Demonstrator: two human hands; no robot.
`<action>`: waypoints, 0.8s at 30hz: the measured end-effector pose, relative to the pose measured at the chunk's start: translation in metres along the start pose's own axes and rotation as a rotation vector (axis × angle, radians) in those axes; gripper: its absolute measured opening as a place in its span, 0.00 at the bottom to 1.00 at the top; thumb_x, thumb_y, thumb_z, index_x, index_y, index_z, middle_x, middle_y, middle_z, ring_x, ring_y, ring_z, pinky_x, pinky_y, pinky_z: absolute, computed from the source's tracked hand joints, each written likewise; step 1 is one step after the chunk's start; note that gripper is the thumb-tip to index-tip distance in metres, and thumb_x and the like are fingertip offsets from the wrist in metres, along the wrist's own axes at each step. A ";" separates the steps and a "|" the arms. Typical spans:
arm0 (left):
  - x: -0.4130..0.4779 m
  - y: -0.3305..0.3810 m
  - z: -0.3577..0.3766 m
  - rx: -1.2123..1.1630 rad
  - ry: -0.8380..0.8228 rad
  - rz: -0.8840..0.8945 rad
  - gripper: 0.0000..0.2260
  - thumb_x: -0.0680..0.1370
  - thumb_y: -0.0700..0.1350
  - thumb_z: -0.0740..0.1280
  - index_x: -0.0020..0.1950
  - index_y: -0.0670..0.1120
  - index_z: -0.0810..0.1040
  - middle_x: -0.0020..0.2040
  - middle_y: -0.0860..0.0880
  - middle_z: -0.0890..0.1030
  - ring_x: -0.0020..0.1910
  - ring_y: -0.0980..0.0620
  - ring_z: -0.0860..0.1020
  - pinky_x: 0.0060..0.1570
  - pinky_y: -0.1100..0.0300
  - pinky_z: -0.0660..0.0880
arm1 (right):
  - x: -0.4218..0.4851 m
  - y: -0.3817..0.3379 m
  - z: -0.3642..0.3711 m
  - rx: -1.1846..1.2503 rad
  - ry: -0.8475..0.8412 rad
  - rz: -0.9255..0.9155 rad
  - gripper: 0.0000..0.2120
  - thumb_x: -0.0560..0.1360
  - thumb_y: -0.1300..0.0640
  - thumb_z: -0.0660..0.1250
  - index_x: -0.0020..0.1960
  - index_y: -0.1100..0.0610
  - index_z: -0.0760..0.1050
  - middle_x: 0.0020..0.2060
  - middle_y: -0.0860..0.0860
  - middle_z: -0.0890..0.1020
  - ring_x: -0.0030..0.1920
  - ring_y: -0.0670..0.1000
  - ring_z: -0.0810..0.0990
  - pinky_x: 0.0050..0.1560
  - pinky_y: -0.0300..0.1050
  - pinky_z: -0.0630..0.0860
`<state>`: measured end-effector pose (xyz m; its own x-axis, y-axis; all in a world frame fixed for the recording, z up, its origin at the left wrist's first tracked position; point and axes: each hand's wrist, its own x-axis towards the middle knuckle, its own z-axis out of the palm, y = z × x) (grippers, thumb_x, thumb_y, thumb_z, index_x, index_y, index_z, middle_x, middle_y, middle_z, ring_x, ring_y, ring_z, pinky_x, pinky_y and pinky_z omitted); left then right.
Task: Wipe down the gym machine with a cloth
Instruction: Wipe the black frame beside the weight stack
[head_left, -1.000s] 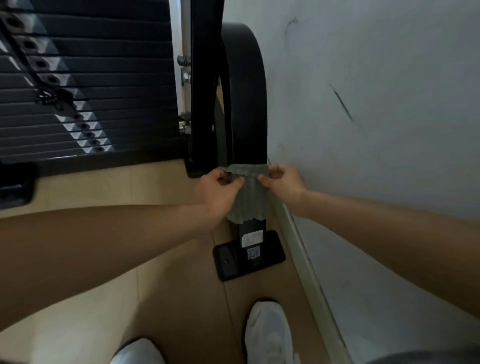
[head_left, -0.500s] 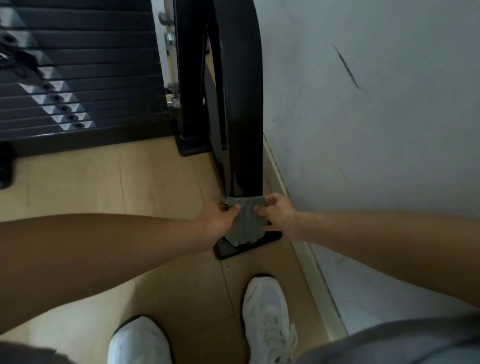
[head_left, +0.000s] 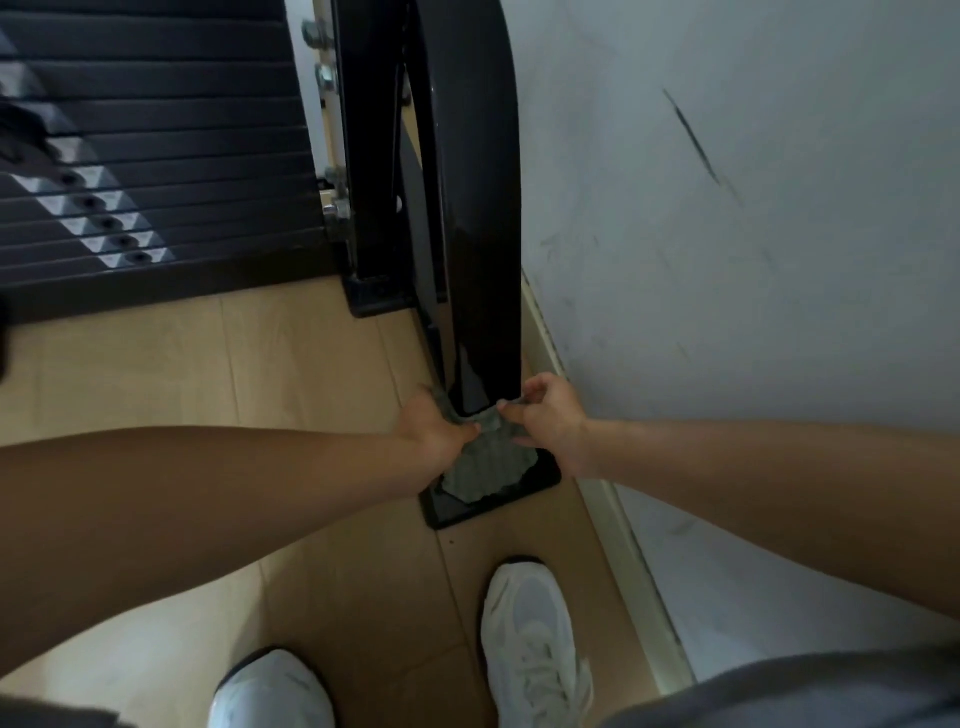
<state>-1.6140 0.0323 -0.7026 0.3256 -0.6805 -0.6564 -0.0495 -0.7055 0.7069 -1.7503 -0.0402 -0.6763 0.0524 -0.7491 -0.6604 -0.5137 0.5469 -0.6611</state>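
We count two hands on one grey cloth (head_left: 488, 462): our left hand (head_left: 439, 426) pinches its left edge between thumb and curled fingers, our right hand (head_left: 550, 421) pinches the right edge. The cloth wraps the foot of the black machine post (head_left: 478, 208), its loose end lying on the base plate (head_left: 543, 480). Both forearms reach forward and down, converging. Further out: one weight stack (head_left: 156, 156) at upper left, and two white shoes on the wooden floor (head_left: 260, 374), the right shoe (head_left: 530, 639) and the left shoe (head_left: 270, 691).

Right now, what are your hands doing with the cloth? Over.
Left hand and right hand both pinching grey cloth. Cloth stretched across foot of black frame post, draped onto base plate. Wall close on right.
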 end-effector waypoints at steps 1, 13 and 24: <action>-0.001 0.004 -0.001 0.017 0.018 0.021 0.30 0.72 0.45 0.79 0.68 0.41 0.67 0.58 0.45 0.77 0.56 0.46 0.78 0.54 0.54 0.79 | -0.001 -0.003 0.002 -0.024 0.026 -0.044 0.14 0.75 0.58 0.75 0.47 0.50 0.69 0.47 0.51 0.75 0.54 0.55 0.79 0.55 0.59 0.82; -0.002 0.068 -0.040 -0.165 0.269 0.456 0.20 0.71 0.39 0.78 0.54 0.49 0.70 0.54 0.47 0.80 0.54 0.47 0.81 0.55 0.43 0.81 | -0.013 -0.089 -0.004 -0.033 0.210 -0.438 0.12 0.75 0.64 0.73 0.54 0.53 0.75 0.46 0.46 0.79 0.51 0.49 0.80 0.55 0.44 0.80; 0.009 0.138 -0.074 -0.155 0.479 0.661 0.18 0.71 0.47 0.79 0.52 0.54 0.72 0.49 0.53 0.80 0.49 0.52 0.80 0.50 0.46 0.80 | -0.001 -0.162 -0.010 0.083 0.177 -0.533 0.17 0.74 0.66 0.74 0.60 0.56 0.77 0.50 0.49 0.81 0.53 0.51 0.82 0.59 0.52 0.81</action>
<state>-1.5480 -0.0563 -0.5914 0.6434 -0.7628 0.0651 -0.2522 -0.1310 0.9588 -1.6758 -0.1313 -0.5652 0.1378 -0.9771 -0.1621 -0.3860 0.0977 -0.9173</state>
